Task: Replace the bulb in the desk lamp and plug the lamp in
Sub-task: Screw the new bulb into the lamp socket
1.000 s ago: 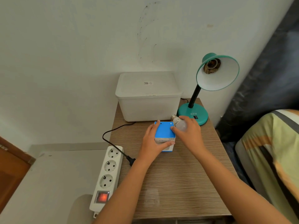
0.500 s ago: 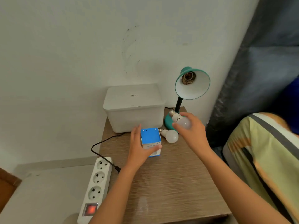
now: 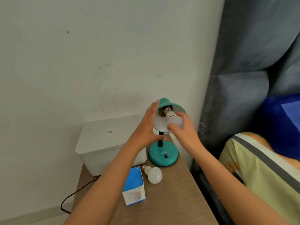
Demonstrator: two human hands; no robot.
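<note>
Frosted pear-shaped bulb (image 3: 174, 121) in right hand (image 3: 185, 133), under glossy teal lampshade (image 3: 168, 105).

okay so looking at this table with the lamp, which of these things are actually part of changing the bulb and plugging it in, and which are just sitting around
Part of the job:
- desk lamp
- bulb in the right hand, at the socket
- left hand by the shade
- spare bulb lying on the table
- blue bulb box
- black cord

Just lying about:
- white plastic tub
- striped bedding

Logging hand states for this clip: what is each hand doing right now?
Left hand: open, flat beside the lamp shade, holding nothing.
Right hand: closed on the bulb at the socket.
</note>
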